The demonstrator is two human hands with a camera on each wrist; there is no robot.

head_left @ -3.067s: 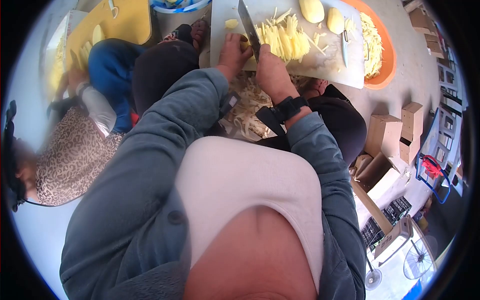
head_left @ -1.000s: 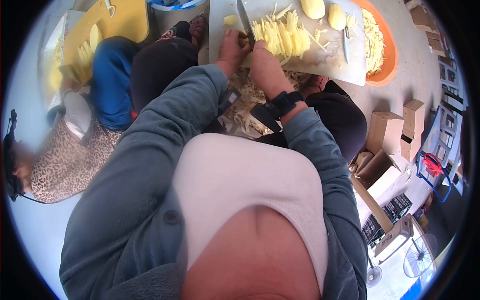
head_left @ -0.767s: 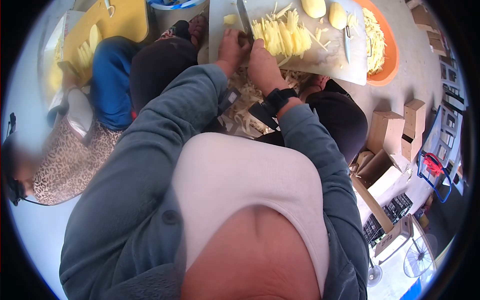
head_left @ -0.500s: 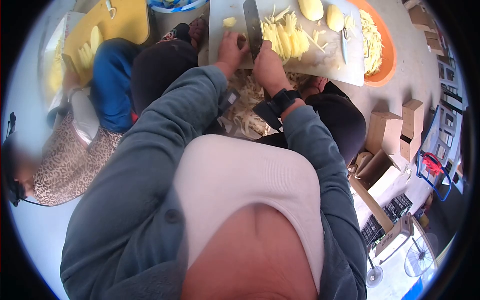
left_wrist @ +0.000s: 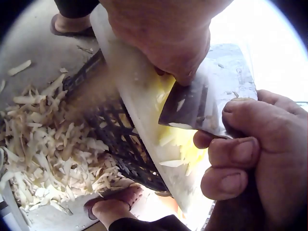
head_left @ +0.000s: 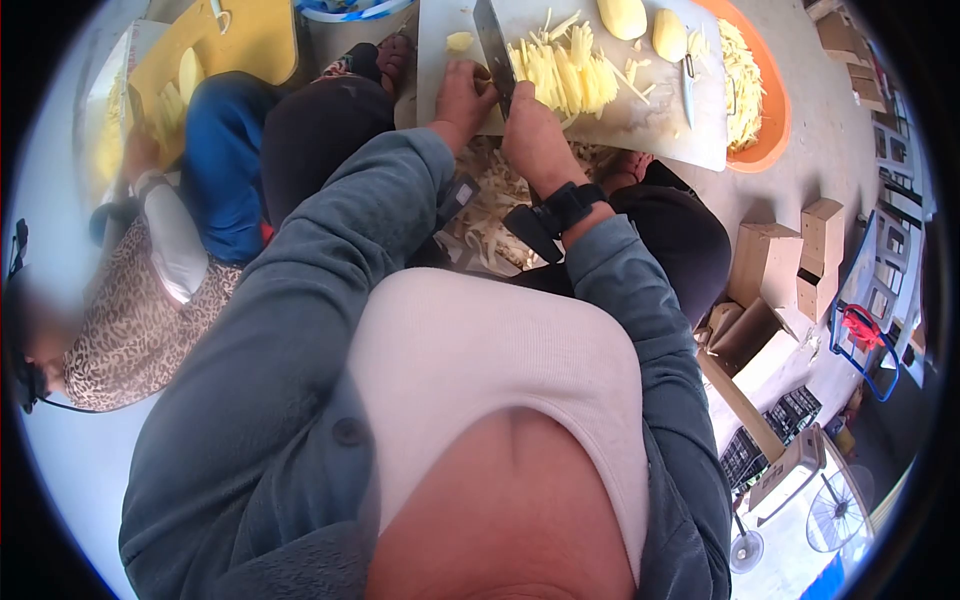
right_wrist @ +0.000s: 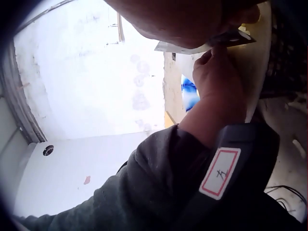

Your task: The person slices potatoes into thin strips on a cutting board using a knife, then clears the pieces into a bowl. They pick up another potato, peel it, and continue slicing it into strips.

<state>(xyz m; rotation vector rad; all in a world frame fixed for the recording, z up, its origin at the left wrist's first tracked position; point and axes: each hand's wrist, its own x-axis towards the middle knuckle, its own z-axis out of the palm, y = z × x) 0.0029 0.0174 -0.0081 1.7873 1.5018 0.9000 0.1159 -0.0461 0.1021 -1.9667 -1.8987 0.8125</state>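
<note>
My right hand (head_left: 537,140) grips a kitchen knife (head_left: 494,45) with a broad dark blade, its edge down near the fingertips of my left hand (head_left: 463,103). That left hand rests on the near left part of a white cutting board (head_left: 650,140), fingers bent over a potato piece that is mostly hidden. In the left wrist view, yellow potato (left_wrist: 165,86) shows between those fingers and the blade. A heap of cut potato strips (head_left: 570,75) lies just right of the knife. A small potato piece (head_left: 459,42) sits beyond my left hand.
Two peeled potatoes (head_left: 624,17) and a small paring knife (head_left: 689,92) lie on the board's right side. An orange basin (head_left: 775,145) of potato strips stands beyond. Peelings (left_wrist: 53,149) and a black crate (left_wrist: 120,134) are below. Another person (head_left: 140,310) works at a yellow board (head_left: 255,45) on the left.
Over the last half second the knife and right hand have shifted slightly left, toward the left hand. The strips stay in place. The other person's arm has moved a little.
</note>
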